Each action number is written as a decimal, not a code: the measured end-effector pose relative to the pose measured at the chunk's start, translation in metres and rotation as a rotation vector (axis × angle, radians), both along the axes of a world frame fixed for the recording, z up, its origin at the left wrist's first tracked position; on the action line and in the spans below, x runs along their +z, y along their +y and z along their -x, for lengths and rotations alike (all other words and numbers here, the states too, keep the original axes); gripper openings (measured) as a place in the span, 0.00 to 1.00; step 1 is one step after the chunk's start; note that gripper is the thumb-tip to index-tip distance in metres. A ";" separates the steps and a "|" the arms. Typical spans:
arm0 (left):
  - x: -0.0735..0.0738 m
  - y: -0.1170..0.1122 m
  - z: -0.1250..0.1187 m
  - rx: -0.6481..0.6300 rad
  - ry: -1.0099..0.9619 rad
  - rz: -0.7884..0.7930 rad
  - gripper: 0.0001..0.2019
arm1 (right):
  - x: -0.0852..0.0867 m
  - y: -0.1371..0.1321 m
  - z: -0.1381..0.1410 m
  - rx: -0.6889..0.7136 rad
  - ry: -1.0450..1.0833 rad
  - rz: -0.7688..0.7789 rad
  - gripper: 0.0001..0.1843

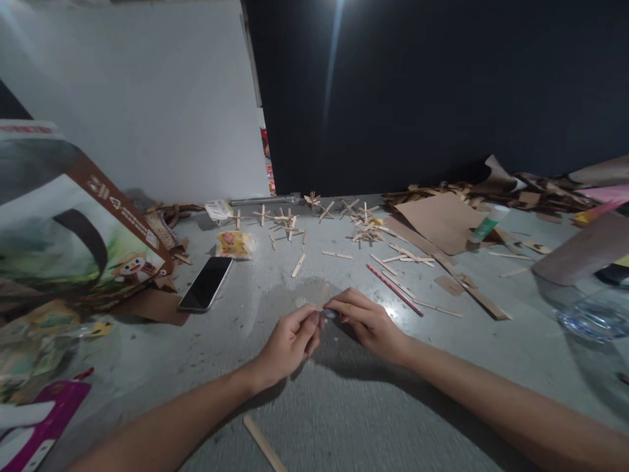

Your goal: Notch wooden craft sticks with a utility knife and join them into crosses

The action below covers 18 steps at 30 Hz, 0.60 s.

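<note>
My left hand (289, 341) and my right hand (366, 321) meet over the grey floor (344, 406), fingers pinched together. Between them I grip a wooden craft stick (323, 295) that points up and away, along with a small dark object (329, 314) at the fingertips that I cannot make out. Both hands touch it from opposite sides. Beyond my hands lie several loose sticks and glued stick crosses (287, 221).
A black phone (205, 283) lies at left beside a printed cardboard box (69, 223). A red pencil (394, 290), brown cardboard sheets (439, 219) and scraps are at right. A clear glass bowl (592, 318) sits far right. One stick (263, 442) lies near me.
</note>
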State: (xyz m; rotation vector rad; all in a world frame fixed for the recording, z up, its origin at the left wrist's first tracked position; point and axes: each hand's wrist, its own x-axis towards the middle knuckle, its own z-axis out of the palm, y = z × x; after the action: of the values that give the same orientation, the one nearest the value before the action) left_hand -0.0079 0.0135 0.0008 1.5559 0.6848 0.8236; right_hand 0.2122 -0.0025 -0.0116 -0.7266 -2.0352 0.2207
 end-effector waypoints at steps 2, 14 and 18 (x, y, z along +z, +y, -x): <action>0.000 0.000 0.000 0.011 0.003 0.009 0.27 | 0.001 -0.001 0.000 -0.001 -0.014 0.001 0.22; 0.002 0.000 0.000 -0.003 -0.001 0.004 0.28 | 0.001 -0.001 0.000 -0.004 -0.034 -0.012 0.21; 0.003 0.000 0.000 -0.001 0.013 0.000 0.28 | 0.002 -0.001 0.001 -0.010 -0.032 0.001 0.21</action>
State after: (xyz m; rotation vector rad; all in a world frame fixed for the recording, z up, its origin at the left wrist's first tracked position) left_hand -0.0077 0.0133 0.0034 1.5626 0.6935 0.8134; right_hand 0.2116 -0.0035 -0.0100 -0.7453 -2.0613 0.2050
